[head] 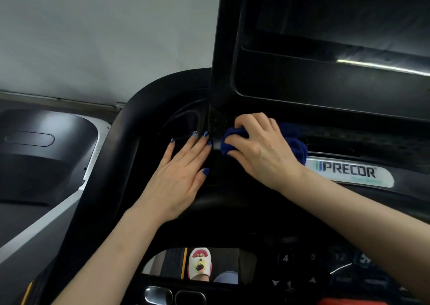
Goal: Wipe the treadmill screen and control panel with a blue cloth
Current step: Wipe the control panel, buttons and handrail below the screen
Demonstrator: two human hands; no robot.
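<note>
The fingers of the right hand (258, 149) are curled down over a bunched blue cloth (235, 142), clutching it as a wad; dark blue folds bulge out on the left under the fingertips and again on the right past the knuckles. The cloth is pressed onto the narrow ledge at the foot of the screen (337, 25), just right of the screen's lower left corner, so the cloth lies directly under and ahead of these fingers, with no gap between them. The ledge runs left to right, and most of it stretches away to the right of the wad, above the logo plate (349, 172); a wipe along it would probably have to travel rightward, and the right hand is the only one placed for that. The dark screen rises above and to the right of the cloth, and the control panel (325, 265) with its numbered buttons sits well below, near the right forearm. The left hand (181, 172) lies flat with fingers straight and slightly spread on the black side moulding (130, 142), its fingertips just beside the cloth's left edge, apparently bracing; it holds nothing.
</note>
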